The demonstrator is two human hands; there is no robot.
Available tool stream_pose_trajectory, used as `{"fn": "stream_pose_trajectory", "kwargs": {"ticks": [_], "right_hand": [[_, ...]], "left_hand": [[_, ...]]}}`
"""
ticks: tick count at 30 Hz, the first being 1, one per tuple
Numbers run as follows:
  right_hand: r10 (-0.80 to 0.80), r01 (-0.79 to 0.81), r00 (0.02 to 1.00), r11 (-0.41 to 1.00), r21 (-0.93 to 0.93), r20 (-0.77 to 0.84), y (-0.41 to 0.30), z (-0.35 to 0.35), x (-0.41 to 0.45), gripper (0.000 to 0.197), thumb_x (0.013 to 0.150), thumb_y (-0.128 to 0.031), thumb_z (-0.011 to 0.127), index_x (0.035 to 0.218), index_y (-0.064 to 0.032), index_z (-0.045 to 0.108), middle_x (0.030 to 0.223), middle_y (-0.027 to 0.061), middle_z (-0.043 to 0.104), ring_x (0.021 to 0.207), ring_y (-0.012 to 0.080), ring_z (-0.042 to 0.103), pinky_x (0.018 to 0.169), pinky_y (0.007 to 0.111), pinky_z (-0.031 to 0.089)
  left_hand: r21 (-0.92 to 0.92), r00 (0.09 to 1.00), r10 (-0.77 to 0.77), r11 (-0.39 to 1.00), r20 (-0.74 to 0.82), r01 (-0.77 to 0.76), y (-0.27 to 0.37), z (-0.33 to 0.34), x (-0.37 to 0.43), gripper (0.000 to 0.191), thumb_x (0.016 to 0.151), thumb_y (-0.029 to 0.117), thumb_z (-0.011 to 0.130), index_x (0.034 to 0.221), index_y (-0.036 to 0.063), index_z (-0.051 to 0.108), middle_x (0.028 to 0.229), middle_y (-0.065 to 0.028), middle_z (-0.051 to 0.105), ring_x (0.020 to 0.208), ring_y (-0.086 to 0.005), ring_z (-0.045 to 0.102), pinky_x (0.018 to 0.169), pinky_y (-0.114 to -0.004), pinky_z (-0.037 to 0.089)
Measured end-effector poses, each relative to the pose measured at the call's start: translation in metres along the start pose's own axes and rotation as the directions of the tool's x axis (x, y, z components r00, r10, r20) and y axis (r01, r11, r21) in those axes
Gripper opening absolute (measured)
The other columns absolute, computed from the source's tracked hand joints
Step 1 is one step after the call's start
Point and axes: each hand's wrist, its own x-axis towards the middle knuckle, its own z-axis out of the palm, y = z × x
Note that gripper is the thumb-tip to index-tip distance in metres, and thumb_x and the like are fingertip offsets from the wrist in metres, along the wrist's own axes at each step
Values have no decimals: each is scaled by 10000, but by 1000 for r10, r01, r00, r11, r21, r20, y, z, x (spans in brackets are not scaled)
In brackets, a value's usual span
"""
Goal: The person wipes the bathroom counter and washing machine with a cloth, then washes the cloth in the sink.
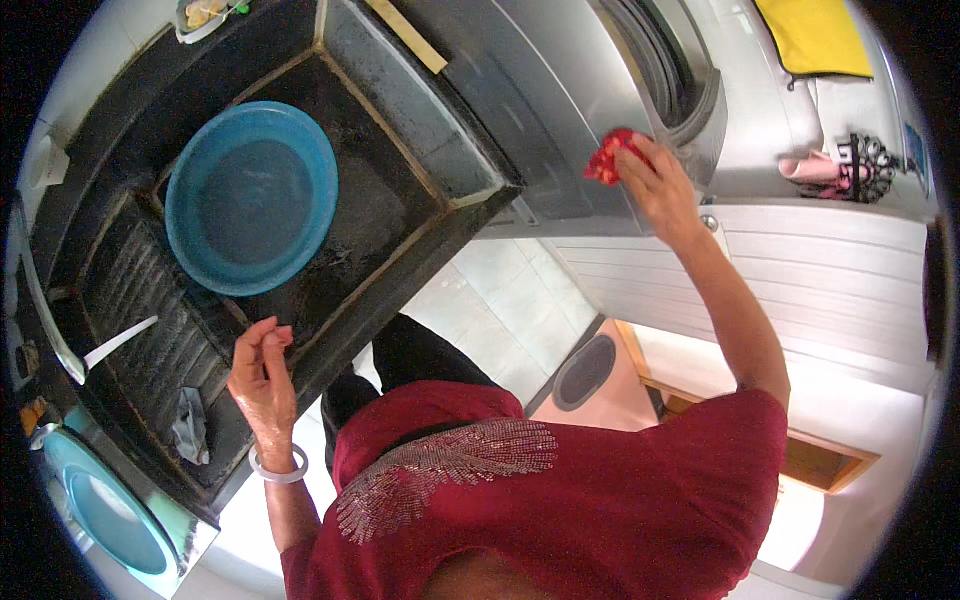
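Note:
My right hand (pixel 664 187) grips a bunched red patterned cloth (pixel 606 157). The cloth lies against the silver-grey front of a washing machine (pixel 555 97), close to its round door (pixel 667 67). Over the near edge of a black stone sink (pixel 382 180), my left hand (pixel 262 382) hangs with fingers curled in and thumb against them; nothing shows in it. Its wrist wears a pale bangle (pixel 279 465). Past those fingers, a round blue plastic basin (pixel 251 199) sits in the sink. Whether it holds water is hard to tell.
Left of the basin is a ribbed washboard slope (pixel 150 300) with a grey rag (pixel 191 426) and a white-handled tool (pixel 120 341). Another blue basin (pixel 120 517) stands at lower left. A yellow cloth (pixel 817 37) hangs upper right, above a black rack (pixel 866 169).

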Motion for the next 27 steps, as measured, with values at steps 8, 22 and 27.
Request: {"fn": "stream_pose_trajectory", "kwargs": {"ticks": [8,22,27], "right_hand": [[115,-116,993,993,29,40,-47,9,-93,282,649,-34,578,919,44,602,1132,90,531,1114,284,434,882,403,409],[3,16,999,854,-520,36,8,108,202,326,680,-109,539,978,6,599,1172,99,493,1068,260,420,839,372,362],[-256,235,966,907,-349,-16,-33,108,96,289,668,-115,536,926,-6,611,1081,133,540,995,266,468,781,344,404]], "left_hand": [[116,995,54,991,87,-64,7,-17,-24,153,874,56,472,960,-30,565,804,-111,627,752,-139,594,680,-248,464],[229,993,-45,971,-113,71,-9,-51,-49,147,871,66,480,956,-13,569,797,-109,630,743,-140,602,669,-247,474],[191,994,-82,977,-68,93,-11,-32,-38,147,868,68,485,949,-14,576,805,-118,635,761,-161,617,677,-258,485]]}}
